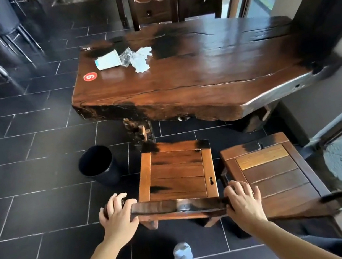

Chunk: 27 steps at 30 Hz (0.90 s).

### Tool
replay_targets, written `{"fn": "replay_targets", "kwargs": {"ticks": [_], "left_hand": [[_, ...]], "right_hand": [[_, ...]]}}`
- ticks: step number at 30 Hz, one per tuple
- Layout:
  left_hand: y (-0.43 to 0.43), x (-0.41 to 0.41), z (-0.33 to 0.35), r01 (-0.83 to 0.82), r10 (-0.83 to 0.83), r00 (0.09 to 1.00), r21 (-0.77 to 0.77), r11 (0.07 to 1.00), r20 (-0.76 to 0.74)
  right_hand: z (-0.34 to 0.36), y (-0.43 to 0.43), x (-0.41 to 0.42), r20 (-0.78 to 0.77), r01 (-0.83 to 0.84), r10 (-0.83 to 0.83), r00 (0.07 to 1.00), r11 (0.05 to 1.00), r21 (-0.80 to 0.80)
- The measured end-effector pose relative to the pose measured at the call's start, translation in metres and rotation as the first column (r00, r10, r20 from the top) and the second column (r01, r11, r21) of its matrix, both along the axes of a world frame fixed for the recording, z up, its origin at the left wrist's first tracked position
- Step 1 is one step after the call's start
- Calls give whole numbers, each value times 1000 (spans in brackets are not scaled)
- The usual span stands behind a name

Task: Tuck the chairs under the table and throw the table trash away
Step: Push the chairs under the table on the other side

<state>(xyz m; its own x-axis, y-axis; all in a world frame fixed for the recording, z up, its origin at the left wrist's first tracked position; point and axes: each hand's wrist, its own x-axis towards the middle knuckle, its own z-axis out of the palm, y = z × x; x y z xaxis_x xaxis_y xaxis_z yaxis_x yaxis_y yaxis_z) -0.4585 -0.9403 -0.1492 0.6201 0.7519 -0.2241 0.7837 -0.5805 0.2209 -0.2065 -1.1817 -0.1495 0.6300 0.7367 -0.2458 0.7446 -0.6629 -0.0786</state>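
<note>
A: Where is the brown slatted wooden chair [176, 174]?
B: On the floor, just before the thick dark wooden counter [202, 78], not yet under it. The left hand [117, 216] and the right hand [244, 198] each grasp one end of its back rail, probably to push it straight.
A: And the trash?
B: The crumpled white paper cup [107, 60] lies on the counter.

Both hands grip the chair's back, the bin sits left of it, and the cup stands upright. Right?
Not quite: the head view shows the cup lying on its side by the crumpled trash. Otherwise yes: left hand and right hand hold the chair back, bin to its left.
</note>
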Motion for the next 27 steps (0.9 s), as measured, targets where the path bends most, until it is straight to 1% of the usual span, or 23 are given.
{"fn": "replay_targets", "kwargs": {"ticks": [4,7,10,16,20,23,27], "left_hand": [[23,25,2,11,-11,999,-16,1000,-30],[44,47,6,12,-15,997,-49,999,-73],[63,69,6,8,-12,994,-43,999,-104],[96,112,6,23,-26,995,-35,999,-100],[91,120,2,-1,1,999,2,1000,-52],[90,122,0,10,-10,998,4,1000,-69],[93,122,3,7,-8,995,-10,1000,-99]], "right_hand": [[0,21,22,11,5,-5,1000,1000,18],[2,42,40,-22,4,-3,1000,1000,16],[5,62,61,-35,6,-5,999,1000,18],[6,101,110,-105,17,-24,994,997,-70],[1,105,125,-96,20,-28,995,996,-85],[1,103,129,-79,4,-7,997,999,-41],[3,103,130,-127,-28,23,992,999,-36]]}}
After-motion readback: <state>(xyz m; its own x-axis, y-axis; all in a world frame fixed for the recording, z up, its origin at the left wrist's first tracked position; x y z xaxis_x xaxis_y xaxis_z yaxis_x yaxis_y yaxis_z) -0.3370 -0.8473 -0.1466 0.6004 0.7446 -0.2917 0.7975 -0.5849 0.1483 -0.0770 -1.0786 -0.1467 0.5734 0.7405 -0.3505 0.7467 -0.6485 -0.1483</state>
